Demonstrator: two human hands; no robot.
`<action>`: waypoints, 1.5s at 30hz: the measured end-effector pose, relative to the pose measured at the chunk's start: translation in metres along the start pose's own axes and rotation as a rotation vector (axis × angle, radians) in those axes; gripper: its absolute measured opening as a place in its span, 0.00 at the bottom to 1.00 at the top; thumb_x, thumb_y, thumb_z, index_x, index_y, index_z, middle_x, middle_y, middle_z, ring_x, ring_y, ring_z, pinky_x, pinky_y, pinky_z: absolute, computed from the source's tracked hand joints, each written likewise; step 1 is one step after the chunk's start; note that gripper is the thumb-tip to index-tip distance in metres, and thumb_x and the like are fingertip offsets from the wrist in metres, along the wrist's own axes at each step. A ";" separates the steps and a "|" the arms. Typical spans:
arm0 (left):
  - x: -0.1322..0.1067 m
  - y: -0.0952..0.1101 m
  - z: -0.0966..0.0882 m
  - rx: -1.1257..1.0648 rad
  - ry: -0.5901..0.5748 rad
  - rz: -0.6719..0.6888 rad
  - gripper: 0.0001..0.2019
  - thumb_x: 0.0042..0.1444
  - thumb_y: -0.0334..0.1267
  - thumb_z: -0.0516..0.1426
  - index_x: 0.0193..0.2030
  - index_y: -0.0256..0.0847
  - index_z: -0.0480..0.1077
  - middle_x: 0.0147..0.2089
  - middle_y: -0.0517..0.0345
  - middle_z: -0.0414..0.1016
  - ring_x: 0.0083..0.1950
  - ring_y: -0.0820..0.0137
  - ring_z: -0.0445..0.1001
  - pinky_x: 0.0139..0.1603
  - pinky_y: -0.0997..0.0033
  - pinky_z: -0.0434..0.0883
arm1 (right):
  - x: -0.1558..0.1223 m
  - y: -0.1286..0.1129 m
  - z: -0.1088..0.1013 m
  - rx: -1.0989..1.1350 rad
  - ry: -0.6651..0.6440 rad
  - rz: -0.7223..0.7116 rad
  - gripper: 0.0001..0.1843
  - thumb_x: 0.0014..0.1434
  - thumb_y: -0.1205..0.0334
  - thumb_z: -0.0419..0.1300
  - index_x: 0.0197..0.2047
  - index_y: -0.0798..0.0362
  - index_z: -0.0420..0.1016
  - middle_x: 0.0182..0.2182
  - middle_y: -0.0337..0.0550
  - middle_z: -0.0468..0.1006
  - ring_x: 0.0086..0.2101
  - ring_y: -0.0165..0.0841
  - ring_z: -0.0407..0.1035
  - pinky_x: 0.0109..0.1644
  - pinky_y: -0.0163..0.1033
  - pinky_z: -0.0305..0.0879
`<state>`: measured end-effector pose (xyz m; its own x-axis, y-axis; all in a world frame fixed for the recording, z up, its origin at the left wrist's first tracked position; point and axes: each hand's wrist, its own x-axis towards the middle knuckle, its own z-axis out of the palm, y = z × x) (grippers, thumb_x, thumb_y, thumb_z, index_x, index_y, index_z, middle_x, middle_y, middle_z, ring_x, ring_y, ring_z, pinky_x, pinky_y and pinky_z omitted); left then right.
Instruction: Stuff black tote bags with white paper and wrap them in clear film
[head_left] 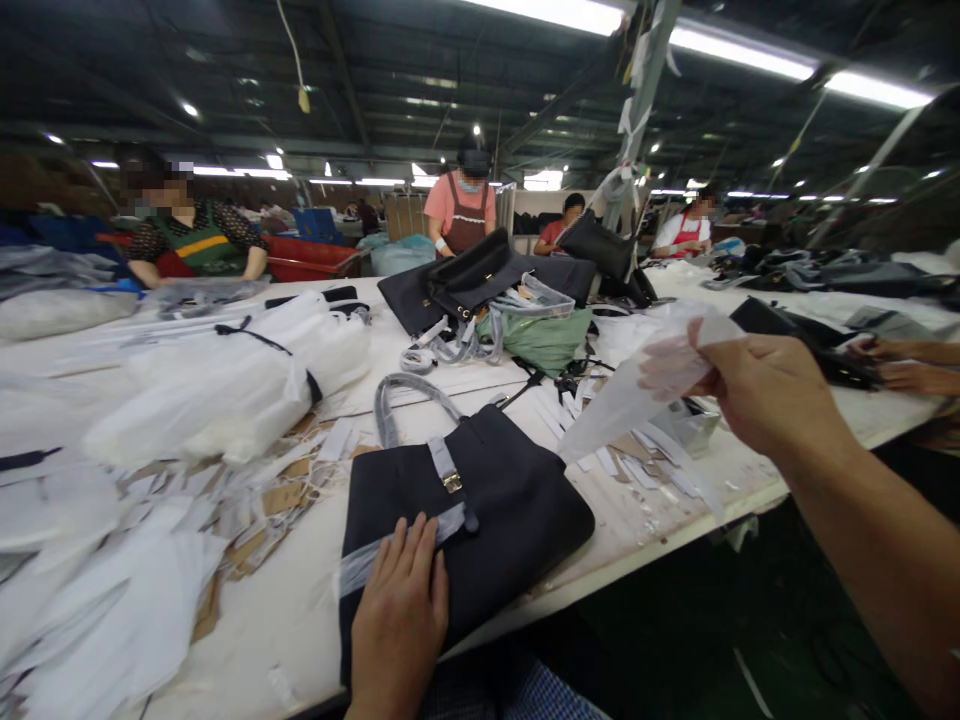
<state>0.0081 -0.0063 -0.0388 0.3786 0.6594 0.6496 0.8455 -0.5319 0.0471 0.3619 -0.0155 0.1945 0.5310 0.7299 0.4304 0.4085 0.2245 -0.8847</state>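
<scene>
One bare left hand [403,600] lies flat, grasping nothing, apparently steadying one black, smooth-sided handbag [517,500] near the front edge of the white worktable [247,640]; rightward, one thin translucent white sheet [626,395] slants from one bare right hand [757,385], pinched high, seemingly so it hangs free.

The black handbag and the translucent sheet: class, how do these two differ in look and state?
The black handbag is dark and opaque; the translucent sheet is whitish and see-through. The black handbag lies on the table under the left hand; the translucent sheet is held up in the right hand. Both are touched by the same person.
</scene>
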 end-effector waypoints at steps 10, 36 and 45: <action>0.004 0.006 -0.009 -0.045 -0.079 -0.076 0.20 0.66 0.32 0.47 0.61 0.32 0.69 0.63 0.47 0.70 0.65 0.52 0.67 0.63 0.48 0.69 | -0.125 0.025 0.182 -0.511 -0.737 -0.489 0.29 0.74 0.51 0.43 0.29 0.54 0.77 0.25 0.47 0.78 0.28 0.37 0.75 0.36 0.38 0.69; 0.014 0.008 -0.026 -0.111 -0.321 -0.300 0.08 0.67 0.35 0.57 0.51 0.41 0.74 0.43 0.53 0.79 0.41 0.62 0.79 0.42 0.68 0.77 | -0.115 0.103 0.195 -0.099 -1.226 -0.534 0.23 0.64 0.70 0.51 0.60 0.49 0.74 0.54 0.44 0.78 0.53 0.39 0.72 0.60 0.46 0.67; 0.006 -0.001 -0.029 -0.345 -0.073 -0.245 0.12 0.69 0.31 0.51 0.51 0.40 0.75 0.45 0.54 0.80 0.45 0.65 0.79 0.50 0.68 0.76 | -0.097 0.120 0.206 0.071 -1.276 -0.646 0.18 0.69 0.65 0.52 0.56 0.48 0.77 0.50 0.44 0.80 0.51 0.34 0.73 0.57 0.40 0.67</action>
<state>-0.0016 -0.0173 -0.0126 0.2183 0.8179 0.5323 0.7430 -0.4930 0.4527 0.2067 0.0736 0.0094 -0.7646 0.5506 0.3351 0.2591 0.7386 -0.6224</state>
